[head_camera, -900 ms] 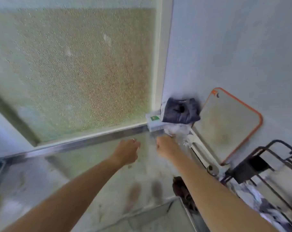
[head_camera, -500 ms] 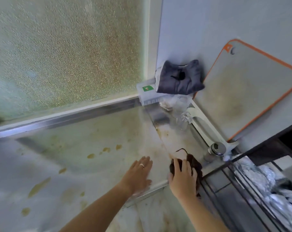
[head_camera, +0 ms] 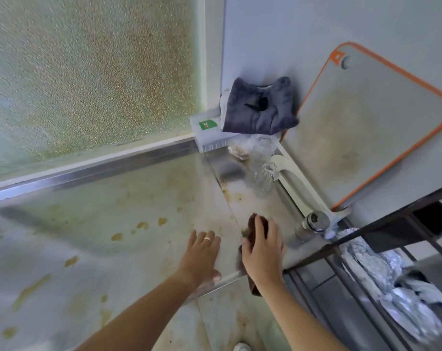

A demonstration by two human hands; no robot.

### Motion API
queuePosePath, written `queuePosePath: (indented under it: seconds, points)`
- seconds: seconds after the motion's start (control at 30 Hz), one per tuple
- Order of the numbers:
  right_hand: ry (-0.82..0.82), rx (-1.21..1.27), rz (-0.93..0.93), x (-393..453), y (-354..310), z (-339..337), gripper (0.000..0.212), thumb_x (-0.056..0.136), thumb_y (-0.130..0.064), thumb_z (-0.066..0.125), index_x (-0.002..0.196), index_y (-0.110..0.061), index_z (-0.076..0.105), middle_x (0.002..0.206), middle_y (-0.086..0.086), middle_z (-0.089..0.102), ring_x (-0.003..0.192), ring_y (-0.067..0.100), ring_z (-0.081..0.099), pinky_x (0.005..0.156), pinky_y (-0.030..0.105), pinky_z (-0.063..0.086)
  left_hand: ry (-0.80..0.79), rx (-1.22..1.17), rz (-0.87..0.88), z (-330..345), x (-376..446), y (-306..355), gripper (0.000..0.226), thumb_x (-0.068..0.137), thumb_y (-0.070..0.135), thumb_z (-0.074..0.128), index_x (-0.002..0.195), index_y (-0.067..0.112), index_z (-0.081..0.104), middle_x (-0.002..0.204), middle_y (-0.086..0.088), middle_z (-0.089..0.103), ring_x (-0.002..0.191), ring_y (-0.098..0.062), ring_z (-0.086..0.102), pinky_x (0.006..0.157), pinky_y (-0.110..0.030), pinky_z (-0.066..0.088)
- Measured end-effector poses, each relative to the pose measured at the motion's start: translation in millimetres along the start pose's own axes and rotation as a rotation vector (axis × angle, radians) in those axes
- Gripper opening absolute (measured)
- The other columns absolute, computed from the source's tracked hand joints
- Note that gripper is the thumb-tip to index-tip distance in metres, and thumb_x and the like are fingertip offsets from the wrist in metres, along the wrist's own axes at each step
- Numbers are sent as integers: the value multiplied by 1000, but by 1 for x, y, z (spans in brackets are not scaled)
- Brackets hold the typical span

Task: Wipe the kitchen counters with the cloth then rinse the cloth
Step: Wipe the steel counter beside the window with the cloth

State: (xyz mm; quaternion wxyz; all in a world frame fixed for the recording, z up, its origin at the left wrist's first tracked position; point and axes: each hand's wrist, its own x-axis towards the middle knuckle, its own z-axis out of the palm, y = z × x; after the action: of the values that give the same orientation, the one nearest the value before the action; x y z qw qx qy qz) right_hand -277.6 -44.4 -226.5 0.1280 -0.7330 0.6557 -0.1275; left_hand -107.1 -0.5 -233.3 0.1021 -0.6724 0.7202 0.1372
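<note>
A dark brown cloth (head_camera: 252,225) lies on the narrow steel counter (head_camera: 250,198) near its front edge, with a corner hanging off below my wrist. My right hand (head_camera: 263,252) presses flat on the cloth, fingers spread over it. My left hand (head_camera: 202,254), with a ring on one finger, rests flat and open on the stained counter just left of the cloth. Brown stains mark the steel surface beyond the cloth and the pale surface (head_camera: 88,224) to the left.
A chrome tap (head_camera: 313,221) with a white spout stands right of my right hand. A clear glass (head_camera: 261,163), a plastic box (head_camera: 209,134) and a grey cloth (head_camera: 260,110) sit in the far corner. An orange-edged cutting board (head_camera: 366,122) leans on the wall. A dark metal rack (head_camera: 382,231) holds foil at the right.
Both hands came back from the far corner to the counter's front edge. My right hand landed on the brown cloth and has pushed it slightly forward; my left hand flattened on the counter.
</note>
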Motion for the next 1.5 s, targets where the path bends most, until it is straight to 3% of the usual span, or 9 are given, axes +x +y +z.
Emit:
queuePosePath:
  seconds: [0.2,0.3,0.4,0.53,0.7,1.07,1.3,1.4,1.5]
  points:
    - [-170,237,0,-19,-3,13,69,90,-18,72,152,-20,42,147,3,50,136,26,42,109,47,49,-70,25,-29,-3,10,-2,91,68,60,74,139,14,39,145,-9,39,135,-32,37,119,-53,19]
    - [-92,327,-24,-12,-17,4,53,93,-23,62,144,-19,50,135,-2,58,123,18,53,104,39,49,153,-171,-78,-16,7,4,41,84,35,55,120,18,50,126,-2,51,120,-25,49,110,-41,33]
    - [87,402,159,-5,-19,-9,41,91,-2,52,130,-12,59,131,3,62,120,23,57,98,38,48,417,-368,26,-22,7,22,37,89,29,42,121,19,58,121,0,58,115,-22,53,104,-36,42]
    - [122,347,190,-2,-4,-13,36,94,2,51,127,-10,57,132,7,57,118,25,58,92,34,53,26,-205,234,2,16,50,65,101,55,33,160,31,18,166,-8,21,155,-32,10,127,-48,9]
    - [38,174,233,-29,25,23,47,97,-10,47,142,2,41,150,23,41,140,40,45,106,49,53,67,-116,141,7,44,63,70,104,51,34,160,34,-5,170,-6,-2,156,-29,-11,127,-46,-4]
    - [91,148,125,-45,37,62,65,104,-34,37,150,12,38,161,26,34,150,39,35,122,41,27,34,-39,210,-16,133,68,76,100,53,43,160,36,0,170,-5,0,156,-30,-8,127,-48,3]
    - [10,116,118,-36,42,49,62,100,-22,29,151,13,35,165,28,22,155,41,24,125,45,28,144,-72,332,-47,119,52,41,92,19,54,132,27,53,140,0,56,135,-25,48,113,-39,36]
    - [-12,132,160,-36,40,52,61,96,-16,30,149,13,38,162,26,29,152,42,30,128,37,14,112,-80,457,-33,120,49,53,94,21,52,144,35,42,153,3,47,147,-24,35,122,-46,25]
    - [51,151,169,-30,39,60,59,101,-22,33,149,11,39,161,24,33,151,39,33,127,40,23,105,-11,543,-20,138,58,59,99,30,46,154,41,26,166,2,26,156,-25,12,126,-52,10]
